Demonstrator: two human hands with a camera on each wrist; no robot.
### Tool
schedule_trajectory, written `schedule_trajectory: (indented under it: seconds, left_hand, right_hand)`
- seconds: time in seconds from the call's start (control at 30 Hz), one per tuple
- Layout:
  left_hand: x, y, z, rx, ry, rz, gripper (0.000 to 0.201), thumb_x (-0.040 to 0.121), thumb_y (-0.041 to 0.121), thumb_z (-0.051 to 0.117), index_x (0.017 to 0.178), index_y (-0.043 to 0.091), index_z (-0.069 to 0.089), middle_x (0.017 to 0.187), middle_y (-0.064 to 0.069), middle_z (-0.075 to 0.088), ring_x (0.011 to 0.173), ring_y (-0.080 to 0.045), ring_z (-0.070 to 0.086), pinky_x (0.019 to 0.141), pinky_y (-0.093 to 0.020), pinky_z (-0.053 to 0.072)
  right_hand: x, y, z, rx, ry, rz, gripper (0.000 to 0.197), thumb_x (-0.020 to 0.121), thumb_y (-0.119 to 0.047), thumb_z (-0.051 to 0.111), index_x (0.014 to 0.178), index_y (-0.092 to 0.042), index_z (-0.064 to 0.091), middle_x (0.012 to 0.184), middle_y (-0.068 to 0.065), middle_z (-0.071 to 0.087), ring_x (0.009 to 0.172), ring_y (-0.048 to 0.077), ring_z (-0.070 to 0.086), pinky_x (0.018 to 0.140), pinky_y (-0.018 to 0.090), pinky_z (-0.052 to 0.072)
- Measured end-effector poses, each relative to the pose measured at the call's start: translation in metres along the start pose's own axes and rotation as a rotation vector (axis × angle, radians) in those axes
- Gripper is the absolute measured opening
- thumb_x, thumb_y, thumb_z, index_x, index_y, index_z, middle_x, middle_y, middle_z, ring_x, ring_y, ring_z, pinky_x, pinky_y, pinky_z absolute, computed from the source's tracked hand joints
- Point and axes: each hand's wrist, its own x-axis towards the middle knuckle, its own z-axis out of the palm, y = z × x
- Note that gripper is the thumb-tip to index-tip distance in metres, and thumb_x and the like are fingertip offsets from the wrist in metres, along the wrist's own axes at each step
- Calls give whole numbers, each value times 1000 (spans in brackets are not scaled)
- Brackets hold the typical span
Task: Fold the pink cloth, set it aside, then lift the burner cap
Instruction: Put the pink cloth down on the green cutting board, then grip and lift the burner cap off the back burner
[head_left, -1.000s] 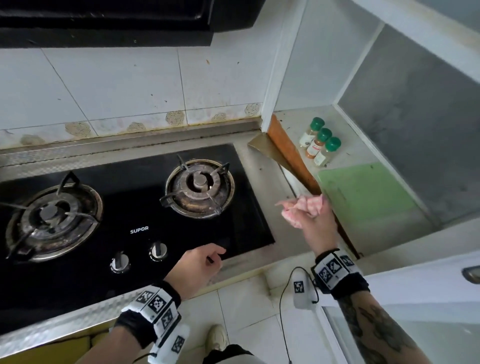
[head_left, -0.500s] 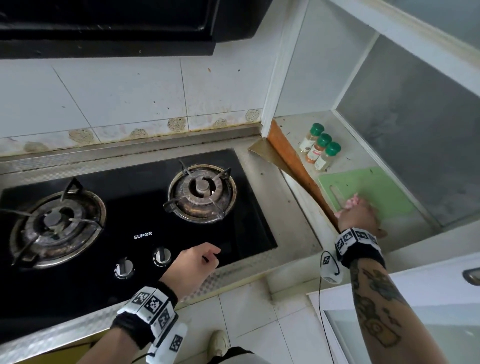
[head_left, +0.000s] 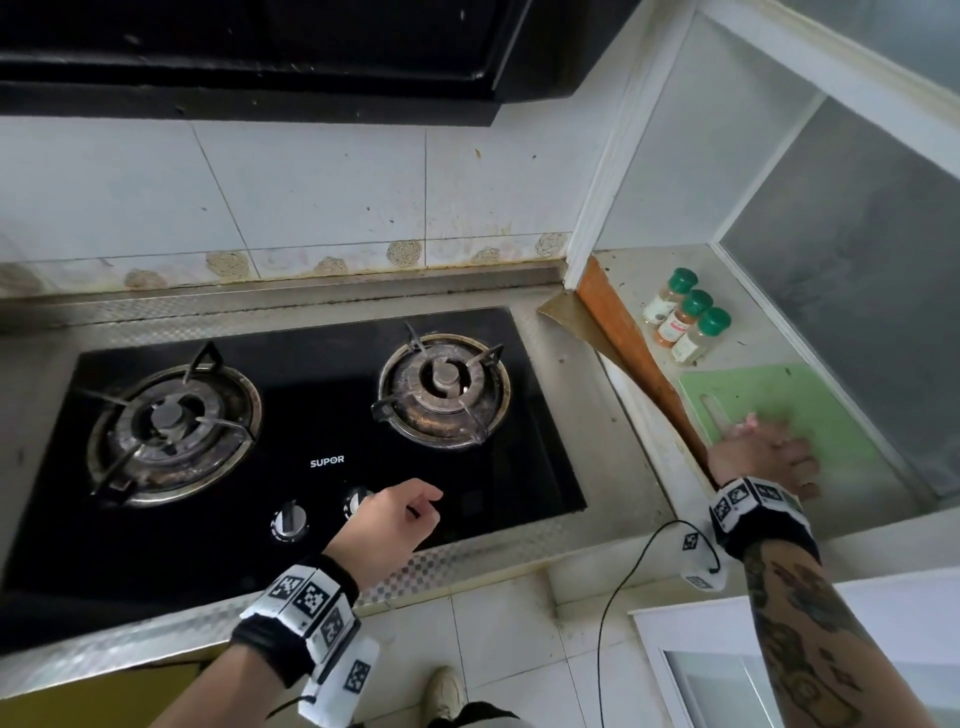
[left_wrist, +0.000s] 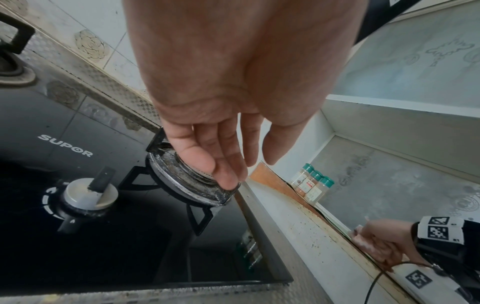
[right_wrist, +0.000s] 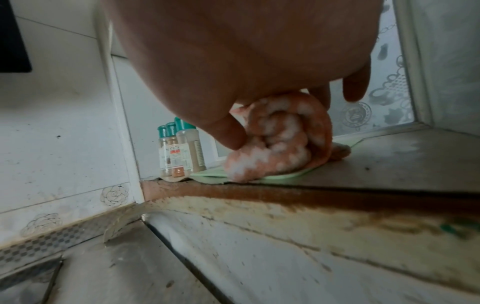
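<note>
The folded pink cloth (right_wrist: 280, 142) rests bunched on the green cutting board (head_left: 810, 410) at the right counter. My right hand (head_left: 763, 452) covers it, thumb and fingers curled round the bundle; in the head view only a pink edge (head_left: 748, 420) shows. The right burner (head_left: 444, 389) has its round cap (head_left: 443, 373) seated in the centre. My left hand (head_left: 395, 519) hovers over the stove's front edge beside the right knob (head_left: 355, 500), fingers loosely bent, holding nothing. In the left wrist view its fingertips (left_wrist: 228, 176) hang before the burner ring (left_wrist: 187, 181).
A second burner (head_left: 171, 415) sits at the left of the black glass hob (head_left: 311, 467), with a left knob (head_left: 288, 519). Three green-capped spice jars (head_left: 685, 322) stand behind the cutting board. A range hood (head_left: 260, 52) hangs overhead. A raised orange ledge (head_left: 628, 353) separates stove counter from side counter.
My right hand carried the pink cloth from above the counter edge rightward and down onto the green cutting board. The left hand stayed near the knobs.
</note>
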Motion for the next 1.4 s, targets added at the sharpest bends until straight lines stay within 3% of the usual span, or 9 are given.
schedule_trajectory:
  seconds: [0.13, 0.33, 0.43, 0.5, 0.7, 0.9, 1.1, 1.23, 1.4]
  left_hand:
    - [0, -3, -4, -22, 62, -21, 25, 93, 25, 55, 118, 25, 61, 94, 12, 63, 86, -5, 61, 67, -11, 45]
    - [8, -3, -13, -11, 244, -26, 22, 90, 21, 59, 111, 25, 65, 86, 14, 65, 80, 2, 60, 63, -5, 40]
    - [14, 7, -23, -23, 336, -4, 20, 88, 17, 60, 107, 22, 66, 83, 13, 65, 71, 0, 61, 68, -17, 49]
    - [21, 13, -31, -24, 404, 6, 20, 87, 15, 60, 105, 21, 67, 82, 10, 67, 70, -4, 63, 63, -15, 47]
    - [30, 30, -45, -18, 530, -1, 18, 87, 17, 60, 103, 24, 66, 81, 12, 66, 73, 5, 58, 57, -3, 37]
    - [35, 33, -42, -19, 547, -21, 17, 87, 17, 60, 102, 22, 66, 80, 12, 65, 72, 4, 57, 58, -5, 36]
    - [41, 31, -33, -15, 529, -21, 19, 85, 14, 61, 103, 20, 67, 78, 12, 65, 74, 3, 59, 65, -12, 39]
    - [44, 28, -26, -22, 498, -42, 19, 86, 15, 61, 103, 22, 67, 80, 12, 65, 76, 3, 59, 65, -8, 39]
    - [47, 26, -19, -32, 445, -56, 18, 87, 14, 61, 102, 23, 65, 80, 11, 65, 77, 2, 59, 60, -3, 40]
  right_hand:
    - [-16, -12, -8, 13, 128, -151, 81, 84, -36, 55, 148, -13, 10, 156, 21, 4, 143, 40, 5, 115, 58, 9]
    - [-44, -48, -24, 175, 66, -319, 79, 82, -40, 59, 147, -23, 18, 152, 15, 19, 139, 39, 17, 110, 63, 20]
    - [-43, -61, -23, 305, 18, -344, 79, 82, -36, 64, 146, -19, 23, 154, 13, 23, 140, 36, 21, 112, 59, 20]
    - [-41, -70, -24, 364, 3, -362, 80, 81, -33, 66, 146, -15, 23, 153, 14, 26, 138, 36, 24, 110, 58, 25]
    - [-17, -91, -28, 498, -7, -334, 88, 80, -27, 72, 147, -14, 16, 149, 18, 26, 135, 36, 28, 106, 52, 33]
    - [23, -113, -37, 603, -10, -174, 103, 72, -21, 81, 147, -17, 11, 144, 18, 25, 130, 33, 30, 101, 47, 44]
    - [63, -128, -54, 273, 80, -316, 100, 70, -50, 78, 145, -17, 21, 148, 21, 29, 134, 40, 29, 106, 56, 33]
    - [82, -138, -55, 115, 105, -460, 100, 69, -64, 73, 141, -18, 22, 141, 24, 39, 126, 42, 40, 100, 56, 38]
    - [97, -149, -50, -5, 116, -555, 76, 78, -75, 51, 129, -28, 21, 104, 20, 55, 82, 38, 60, 71, 47, 52]
